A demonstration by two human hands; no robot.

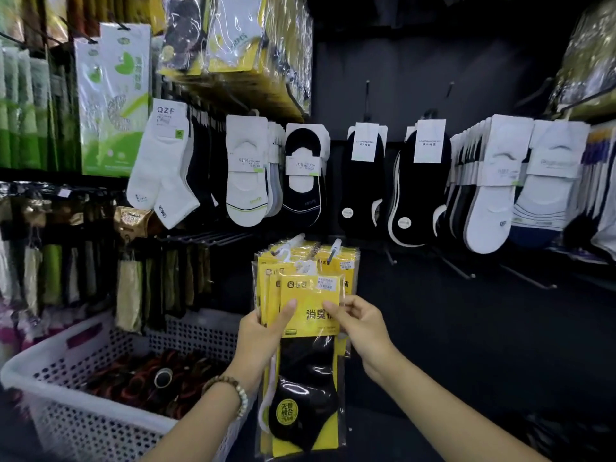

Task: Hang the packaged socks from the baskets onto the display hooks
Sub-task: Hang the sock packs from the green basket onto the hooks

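A stack of yellow sock packs (305, 328), each with black socks behind clear plastic and a white hanger on top, is upright in the lower middle. My left hand (260, 341) grips the stack's left edge, thumb across the front pack. My right hand (361, 328) pinches the front pack's right edge at the yellow card. Bare display hooks (460, 270) jut from the dark wall to the right of the stack, below the hanging socks. A white perforated basket (60, 388) sits at the lower left.
White and black no-show socks (363, 175) hang in a row across the wall above the stack. Green and yellow packs (113, 105) fill the upper left racks. More bare hooks (213, 236) stick out left of the stack. Dark rolled items (156, 381) lie inside the basket.
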